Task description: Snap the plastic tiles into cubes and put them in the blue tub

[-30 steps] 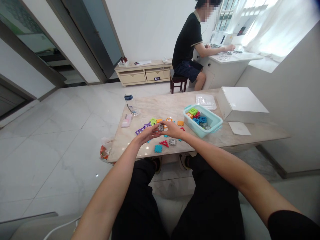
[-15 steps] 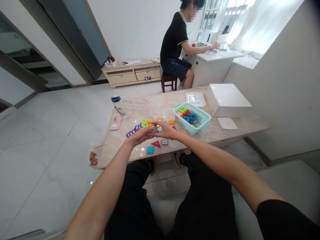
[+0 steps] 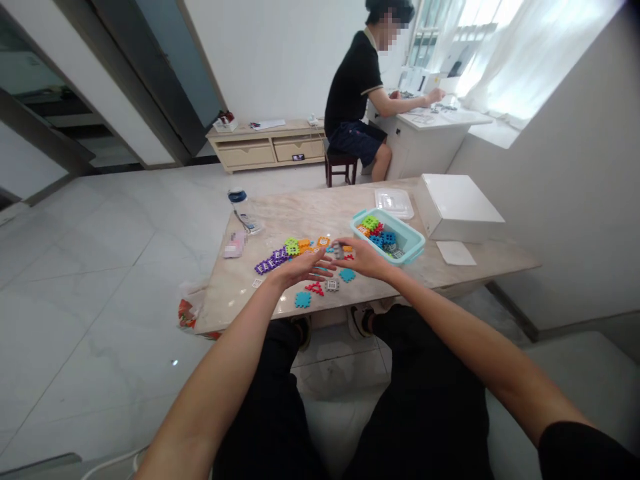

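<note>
Between the thumb and fingers of my right hand (image 3: 367,259) is a grey piece (image 3: 339,251), just left of the teal tub. My left hand (image 3: 303,268) has its fingers spread over the pieces, with nothing seen in it. Left of it lie purple pieces (image 3: 271,261) in a row, joining green ones (image 3: 292,247) and orange ones (image 3: 323,242). Nearer the front edge are a blue square (image 3: 303,299), a red triangle (image 3: 315,288) and another grey piece (image 3: 332,285). A blue piece (image 3: 347,275) lies below my right hand.
The teal tub (image 3: 413,248) holds colourful pieces. Behind it are a clear lid (image 3: 395,202) and a white box (image 3: 463,200); a white paper (image 3: 456,253) lies right. A bottle (image 3: 245,212) and pink packet (image 3: 235,245) stand left. A person (image 3: 353,87) sits at a far desk.
My hands have moved apart. My right hand has gone right with the grey piece, and my left hand has let go of it and opened. The view has shifted slightly.
</note>
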`<state>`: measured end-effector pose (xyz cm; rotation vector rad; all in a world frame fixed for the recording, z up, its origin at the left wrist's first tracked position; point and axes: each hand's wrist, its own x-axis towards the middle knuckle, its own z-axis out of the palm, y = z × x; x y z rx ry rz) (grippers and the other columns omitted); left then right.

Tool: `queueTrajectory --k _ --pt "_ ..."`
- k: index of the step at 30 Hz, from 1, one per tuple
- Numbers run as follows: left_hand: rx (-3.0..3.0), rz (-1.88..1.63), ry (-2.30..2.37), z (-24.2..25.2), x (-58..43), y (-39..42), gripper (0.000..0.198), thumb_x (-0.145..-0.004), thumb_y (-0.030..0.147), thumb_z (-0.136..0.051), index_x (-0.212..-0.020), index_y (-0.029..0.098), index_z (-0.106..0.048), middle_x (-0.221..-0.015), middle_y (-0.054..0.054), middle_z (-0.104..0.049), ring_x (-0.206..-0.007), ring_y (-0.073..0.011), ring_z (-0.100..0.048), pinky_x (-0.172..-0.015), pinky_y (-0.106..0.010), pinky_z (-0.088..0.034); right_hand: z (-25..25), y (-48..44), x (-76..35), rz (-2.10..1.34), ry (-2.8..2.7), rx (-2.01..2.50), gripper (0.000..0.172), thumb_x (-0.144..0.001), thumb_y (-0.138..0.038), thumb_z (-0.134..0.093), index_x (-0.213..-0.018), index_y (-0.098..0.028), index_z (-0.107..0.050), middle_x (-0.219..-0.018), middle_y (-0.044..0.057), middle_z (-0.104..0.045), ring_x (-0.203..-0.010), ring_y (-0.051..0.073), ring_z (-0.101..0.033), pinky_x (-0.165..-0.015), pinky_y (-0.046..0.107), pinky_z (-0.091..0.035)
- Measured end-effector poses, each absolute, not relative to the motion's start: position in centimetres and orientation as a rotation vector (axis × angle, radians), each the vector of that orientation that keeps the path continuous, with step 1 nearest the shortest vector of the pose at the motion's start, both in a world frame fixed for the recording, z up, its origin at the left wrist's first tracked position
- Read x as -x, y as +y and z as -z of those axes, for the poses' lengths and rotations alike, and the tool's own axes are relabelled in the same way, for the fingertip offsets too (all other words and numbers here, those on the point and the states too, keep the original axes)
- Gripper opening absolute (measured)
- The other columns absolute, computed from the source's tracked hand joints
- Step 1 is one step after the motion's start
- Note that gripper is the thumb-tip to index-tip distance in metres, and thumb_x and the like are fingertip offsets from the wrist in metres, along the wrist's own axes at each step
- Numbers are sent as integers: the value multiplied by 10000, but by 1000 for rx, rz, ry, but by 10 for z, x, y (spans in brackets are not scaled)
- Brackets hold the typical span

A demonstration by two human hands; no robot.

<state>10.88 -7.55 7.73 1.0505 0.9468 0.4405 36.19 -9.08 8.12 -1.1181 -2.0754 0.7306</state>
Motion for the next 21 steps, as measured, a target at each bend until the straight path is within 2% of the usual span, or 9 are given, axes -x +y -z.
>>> queueTrajectory --k 4,7,10,12,14,17,19,21 --pt "-1055 -551 1096 -79 -112 -73 745 -830 877 -666 -1016 162 -758 -1132 -216 -809 -958 -310 -785 -799 -360 -613 -86 -66 -437 -307 -2120 1577 559 -913 -469 -825 -1348 -137 -711 -1339 186 -696 -1266 317 -654 -1142 403 -497" --pt "-1074 -629 1117 -76 -108 -72 699 -858 861 -642 -974 178 -742 -1100 -194 -815 -942 -294 -781 -788 -348 -597 -85 -40 -492 -148 -2301 1938 523 -908 -490 -823 -1261 -110 -747 -1265 213 -710 -1204 328 -676 -1036 374 -526" --pt "-1087 -663 1127 -74 -100 -74 637 -866 814 -674 -968 188 -733 -1060 -177 -817 -911 -279 -777 -779 -342 -579 -80 -24 -523 -137 -2474 2237 425 -888 -441 -845 -1127 -97 -771 -1175 229 -739 -1110 322 -712 -936 355 -529" --pt "-1126 -660 1162 -71 -92 -76 558 -890 745 -687 -941 191 -732 -1014 -163 -813 -860 -268 -768 -761 -342 -561 -77 -19 -531 -182 -2505 2417 407 -853 -395 -874 -1115 -103 -767 -1183 236 -743 -1089 325 -724 -895 355 -526" --pt "-1259 -642 1255 -66 -82 -78 434 -908 627 -712 -844 199 -725 -909 -139 -791 -792 -261 -745 -741 -340 -534 -73 -16 -532 -199 -2476 2515 485 -820 -374 -901 -1196 -112 -741 -1221 235 -737 -1103 328 -728 -876 352 -526" --pt "-1579 -645 1468 -56 -65 -84 271 -831 407 -823 -686 227 -680 -758 -100 -726 -815 -289 -726 -769 -330 -508 -66 -11 -534 -182 -2488 2508 595 -815 -397 -902 -1298 -124 -687 -1250 223 -730 -1128 329 -724 -860 349 -527" --pt "-1711 -646 1535 -52 -55 -89 235 -770 323 -872 -667 239 -678 -721 -85 -704 -870 -305 -724 -798 -316 -502 -62 -6 -536 -197 -2549 2508 555 -817 -428 -892 -1249 -136 -704 -1242 203 -733 -1130 332 -722 -856 351 -527" --pt "-1771 -560 1543 -51 -47 -92 192 -794 338 -851 -715 238 -707 -734 -76 -717 -883 -294 -724 -808 -304 -504 -60 0 -539 -232 -2593 2534 526 -778 -453 -911 -1167 -147 -733 -1210 183 -740 -1113 334 -723 -852 354 -528"
